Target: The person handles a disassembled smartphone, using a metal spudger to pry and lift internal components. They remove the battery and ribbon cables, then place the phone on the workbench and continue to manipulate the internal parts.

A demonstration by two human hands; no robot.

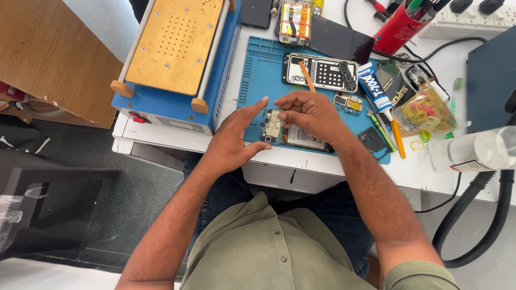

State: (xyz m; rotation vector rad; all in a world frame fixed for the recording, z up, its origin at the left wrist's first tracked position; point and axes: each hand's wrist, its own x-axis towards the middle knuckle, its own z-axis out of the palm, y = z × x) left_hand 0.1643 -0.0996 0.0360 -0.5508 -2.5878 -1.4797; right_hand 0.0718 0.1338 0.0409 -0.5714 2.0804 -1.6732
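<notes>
Right hand [310,111] curls down over an opened smartphone with its back cover off, green circuit board and silver battery exposed [293,134], fingertips pinched together at the board's upper edge; whether they nip a small part, cannot tell. An orange plastic pry stick [307,76] rises from behind the right hand's fingers, seemingly held by it, tip pointing away over the mat. Left hand [235,137] is spread, fingers straight and holding nothing, thumb side resting beside the phone's left end at the board. The phone lies flat at the near edge of a blue silicone repair mat [259,80] on a white worktable [317,164]. Just beyond the hands, on the mat, a second phone frame with white and black inner plate [321,71]. Right of it a white and blue glue tube with orange nozzle [382,99], a clear bag of coloured rubber bands [427,111], and a clear plastic bottle [473,151] lying near the table's right edge. Left of the mat, a blue separator machine with a perforated brass-coloured top plate [174,45]. Far back, a red pen cup [396,28] and a white power strip [473,22].
</notes>
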